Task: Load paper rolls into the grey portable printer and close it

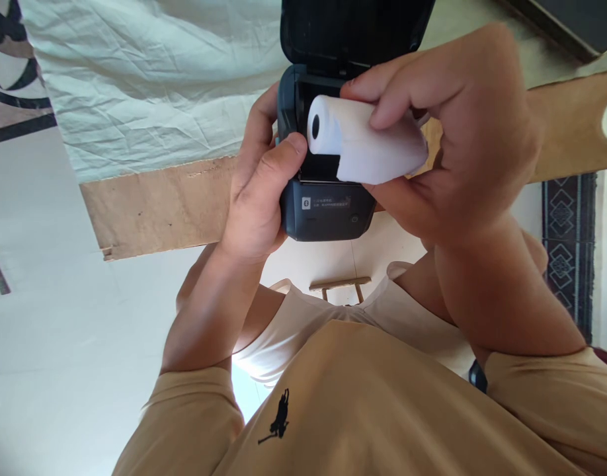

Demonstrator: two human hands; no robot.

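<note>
While the left hand (pixel 256 198) clasps the dark device (pixel 328 221) at the upper centre of the frame, the right hand (pixel 477 132) has its grip pinching the paper roll (pixel 356 132) over the open bay (pixel 321 168). A light, even pinch should stop the loose edge (pixel 348 173) unwinding, with the left thumb (pixel 288 155) best clear of the roll's end.

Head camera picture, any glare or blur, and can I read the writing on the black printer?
Head view: the floor at left looks washed out; the open lid is nearly black; the paper roll is fairly clear; the small writing on the printer is too soft to read.
</note>
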